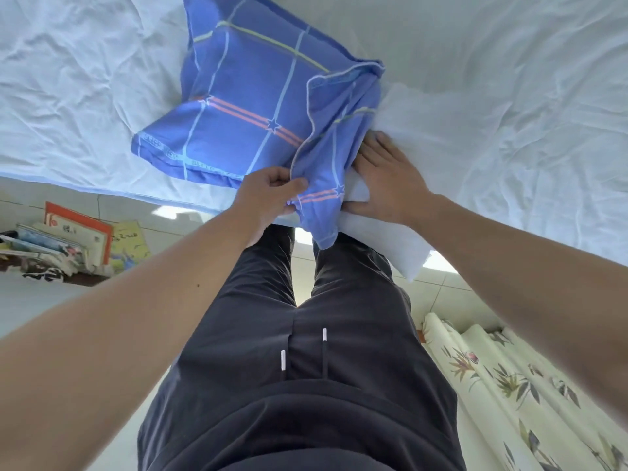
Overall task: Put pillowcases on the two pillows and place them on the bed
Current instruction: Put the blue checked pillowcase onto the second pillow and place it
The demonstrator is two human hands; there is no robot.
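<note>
Left grip (272, 195) pinches pillowcase (323, 185).

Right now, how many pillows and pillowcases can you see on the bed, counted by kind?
White pillow, part-way into a case: 1
Blue checked pillowcases: 2, the filled pillowcase and the loose pillowcase pinched by the left hand
Total: 3

Hands (272, 195) work pillowcase (319, 185) over white pillow (390, 243) (bed edge)
</note>
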